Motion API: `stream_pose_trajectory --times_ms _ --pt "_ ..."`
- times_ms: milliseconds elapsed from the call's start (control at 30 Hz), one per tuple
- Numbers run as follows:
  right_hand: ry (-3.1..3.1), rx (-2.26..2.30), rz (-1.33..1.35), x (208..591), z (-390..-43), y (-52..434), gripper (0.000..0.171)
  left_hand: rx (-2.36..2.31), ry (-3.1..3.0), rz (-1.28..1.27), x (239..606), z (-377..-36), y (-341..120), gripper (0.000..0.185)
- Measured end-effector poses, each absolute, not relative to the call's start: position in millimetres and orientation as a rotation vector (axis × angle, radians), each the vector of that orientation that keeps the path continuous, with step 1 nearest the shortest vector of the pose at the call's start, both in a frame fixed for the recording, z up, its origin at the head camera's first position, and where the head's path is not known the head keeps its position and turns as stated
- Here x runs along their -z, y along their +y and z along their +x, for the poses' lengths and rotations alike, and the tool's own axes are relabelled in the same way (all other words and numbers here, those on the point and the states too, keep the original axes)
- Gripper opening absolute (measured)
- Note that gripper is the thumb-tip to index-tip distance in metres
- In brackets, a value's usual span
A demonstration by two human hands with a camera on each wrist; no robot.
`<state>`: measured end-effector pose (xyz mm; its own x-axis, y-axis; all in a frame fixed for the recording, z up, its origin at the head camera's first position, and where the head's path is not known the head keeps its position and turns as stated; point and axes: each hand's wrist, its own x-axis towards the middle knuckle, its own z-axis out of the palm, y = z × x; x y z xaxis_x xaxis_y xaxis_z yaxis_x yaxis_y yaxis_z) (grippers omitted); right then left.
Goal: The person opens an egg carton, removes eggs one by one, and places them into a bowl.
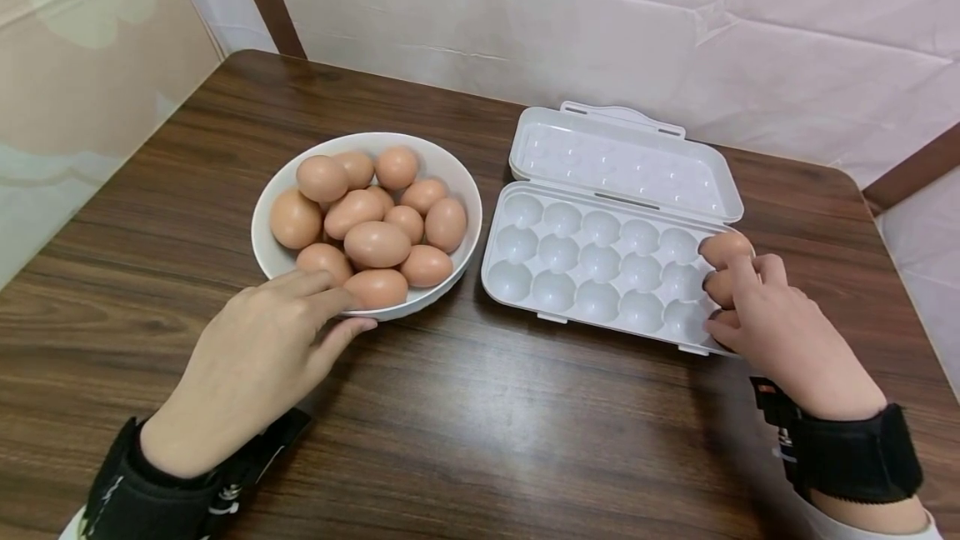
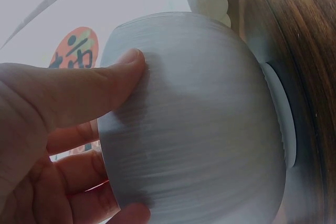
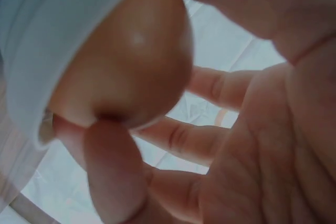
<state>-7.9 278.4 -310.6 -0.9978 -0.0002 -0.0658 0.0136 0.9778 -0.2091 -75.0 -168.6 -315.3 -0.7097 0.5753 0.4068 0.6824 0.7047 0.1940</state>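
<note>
My left hand [image 1: 258,348] grips the near rim of a white bowl [image 1: 264,247] heaped with several brown eggs [image 1: 377,245]. In the left wrist view, the thumb [image 2: 113,85] presses on the bowl's ribbed outer wall [image 2: 205,114], with fingers over the rim. At the right end of an open white plastic egg carton [image 1: 553,321], my right hand [image 1: 795,336] holds a brown egg [image 3: 142,51] between thumb and finger, at the carton's edge [image 3: 58,40]. Brown eggs [image 1: 724,247] sit along the carton's rightmost column, partly hidden by that hand. The other cups visible hold no eggs.
The carton's hinged lid [image 1: 630,161] lies back toward the far edge of the dark wooden table [image 1: 480,415]. Behind the table hangs a pale printed sheet [image 1: 525,32]. Black bands [image 1: 855,452] circle both wrists.
</note>
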Motion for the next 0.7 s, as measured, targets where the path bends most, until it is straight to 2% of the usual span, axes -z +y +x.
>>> stream_pose_trajectory --times_ms 333,700 --pt "3.146 0.22 0.034 311.4 -3.3 272.4 0.023 0.474 -2.585 -0.996 315.9 -74.5 -169.1 0.014" --pt "3.047 0.133 -0.137 306.6 -5.0 280.0 0.031 0.471 -2.592 -0.989 317.2 -75.8 -169.6 0.014"
